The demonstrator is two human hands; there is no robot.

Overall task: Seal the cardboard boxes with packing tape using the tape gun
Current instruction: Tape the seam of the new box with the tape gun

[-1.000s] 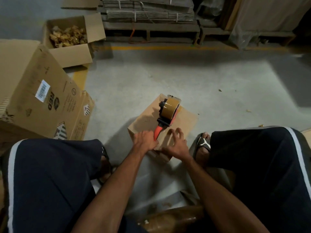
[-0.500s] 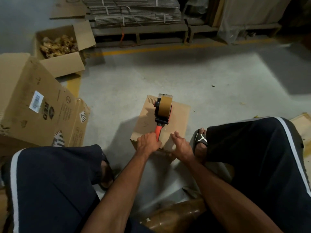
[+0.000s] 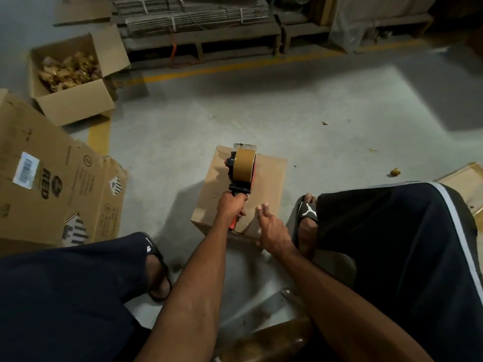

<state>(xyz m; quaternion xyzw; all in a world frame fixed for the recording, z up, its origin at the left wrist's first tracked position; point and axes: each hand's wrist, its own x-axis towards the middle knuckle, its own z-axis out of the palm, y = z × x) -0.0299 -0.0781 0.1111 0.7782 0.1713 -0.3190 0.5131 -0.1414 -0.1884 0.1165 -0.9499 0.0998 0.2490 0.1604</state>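
Left hand grips the tape gun's orange handle, its roll sitting over the small cardboard box on the floor between the feet. Right hand hovers open at the near edge, holding nothing. Risk: the unbraced box slides, tape wanders off the seam.

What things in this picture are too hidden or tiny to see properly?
Head view, the only one:
- Seam of the small box: the tape gun and left hand cover it, so no laid tape can be made out.
- Print on the big box: mostly too small; its left side is cut off by the frame edge.
- Contents of the open box: crumpled and dim, unidentifiable.
- Right hand: contact with the small box is unclear.
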